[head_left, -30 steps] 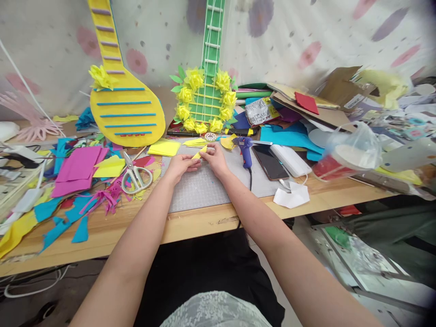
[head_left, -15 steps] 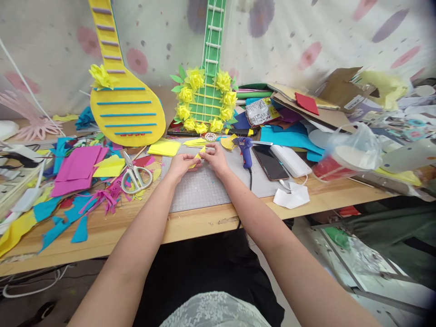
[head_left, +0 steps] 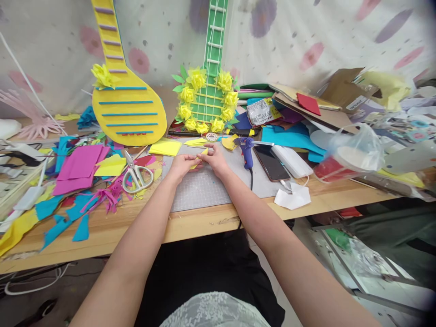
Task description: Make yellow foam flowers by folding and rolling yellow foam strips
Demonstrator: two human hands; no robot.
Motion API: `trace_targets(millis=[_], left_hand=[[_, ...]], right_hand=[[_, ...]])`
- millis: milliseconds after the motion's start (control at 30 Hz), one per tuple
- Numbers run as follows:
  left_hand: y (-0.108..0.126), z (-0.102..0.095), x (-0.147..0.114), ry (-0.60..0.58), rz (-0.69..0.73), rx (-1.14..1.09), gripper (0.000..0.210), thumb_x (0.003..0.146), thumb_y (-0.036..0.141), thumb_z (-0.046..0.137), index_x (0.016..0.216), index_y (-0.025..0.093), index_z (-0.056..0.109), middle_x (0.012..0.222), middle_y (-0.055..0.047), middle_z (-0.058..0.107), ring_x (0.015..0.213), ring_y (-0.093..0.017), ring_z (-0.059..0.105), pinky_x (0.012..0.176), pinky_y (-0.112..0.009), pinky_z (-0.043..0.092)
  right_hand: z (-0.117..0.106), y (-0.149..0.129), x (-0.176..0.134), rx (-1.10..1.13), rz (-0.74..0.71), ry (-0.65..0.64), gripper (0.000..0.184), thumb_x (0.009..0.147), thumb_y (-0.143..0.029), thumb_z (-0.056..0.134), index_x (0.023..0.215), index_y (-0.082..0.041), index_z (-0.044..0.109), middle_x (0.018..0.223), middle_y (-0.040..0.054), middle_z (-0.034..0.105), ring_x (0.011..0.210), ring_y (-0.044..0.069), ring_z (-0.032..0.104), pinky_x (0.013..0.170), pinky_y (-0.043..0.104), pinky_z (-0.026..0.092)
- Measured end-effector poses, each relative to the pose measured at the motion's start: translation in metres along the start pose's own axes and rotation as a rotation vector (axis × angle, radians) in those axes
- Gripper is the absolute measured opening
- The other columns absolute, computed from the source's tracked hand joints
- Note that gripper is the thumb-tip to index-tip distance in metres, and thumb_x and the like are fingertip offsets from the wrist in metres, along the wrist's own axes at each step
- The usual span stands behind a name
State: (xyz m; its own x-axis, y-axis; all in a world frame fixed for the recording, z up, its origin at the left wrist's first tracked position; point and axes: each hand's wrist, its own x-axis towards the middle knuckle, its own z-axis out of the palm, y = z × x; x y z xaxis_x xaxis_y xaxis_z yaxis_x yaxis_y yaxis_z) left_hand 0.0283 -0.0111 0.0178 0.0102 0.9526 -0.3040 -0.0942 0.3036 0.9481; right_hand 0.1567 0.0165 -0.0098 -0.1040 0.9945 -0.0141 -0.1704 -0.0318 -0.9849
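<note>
Over the grey cutting mat [head_left: 200, 195], my left hand [head_left: 184, 166] and my right hand [head_left: 215, 159] meet, both closed on a small piece of yellow crepe paper [head_left: 205, 152]. Fingers hide most of that piece. Just behind my left hand lies a stack of yellow paper [head_left: 165, 147]. To the right of my right hand a blue glue gun [head_left: 246, 153] rests on the mat, with a curled yellow piece [head_left: 229, 142] by its nozzle. White-handled scissors [head_left: 137, 177] lie left of my left hand.
Behind stand a yellow lute-shaped model [head_left: 131, 109] and a green one [head_left: 208, 97] ringed with yellow paper flowers. Magenta sheets [head_left: 79, 168] and blue scraps lie left. A phone [head_left: 271, 162], a power bank [head_left: 292, 161] and a bagged cup [head_left: 344, 161] are at right.
The yellow piece has turned slightly between my fingers, and my right fingers now cover more of it. The whole view has shifted a little; the other things stay in place.
</note>
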Motion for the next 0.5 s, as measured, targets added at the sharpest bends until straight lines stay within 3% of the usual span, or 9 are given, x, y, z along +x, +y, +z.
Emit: trace_targets(millis=[233, 500], left_hand=[[0.0004, -0.0020, -0.0001, -0.011, -0.020, 0.037, 0.020, 0.059, 0.012, 0.079, 0.066, 0.010, 0.061, 0.063, -0.004, 0.068, 0.059, -0.015, 0.067, 0.071, -0.034, 0.058], [-0.0026, -0.0034, 0.0032, -0.036, -0.019, 0.031, 0.017, 0.061, 0.011, 0.077, 0.066, 0.009, 0.062, 0.063, -0.005, 0.068, 0.058, -0.015, 0.067, 0.071, -0.034, 0.058]], right_hand=[[-0.0089, -0.0020, 0.0039, 0.006, -0.027, 0.138, 0.046, 0.058, -0.023, 0.076, 0.094, -0.022, 0.046, 0.064, -0.0075, 0.060, 0.066, 0.012, 0.063, 0.074, 0.030, 0.053], [-0.0075, -0.0064, 0.0033, 0.072, -0.008, 0.090, 0.025, 0.069, -0.028, 0.071, 0.082, -0.020, 0.051, 0.063, -0.0019, 0.065, 0.070, 0.014, 0.066, 0.077, 0.032, 0.054]])
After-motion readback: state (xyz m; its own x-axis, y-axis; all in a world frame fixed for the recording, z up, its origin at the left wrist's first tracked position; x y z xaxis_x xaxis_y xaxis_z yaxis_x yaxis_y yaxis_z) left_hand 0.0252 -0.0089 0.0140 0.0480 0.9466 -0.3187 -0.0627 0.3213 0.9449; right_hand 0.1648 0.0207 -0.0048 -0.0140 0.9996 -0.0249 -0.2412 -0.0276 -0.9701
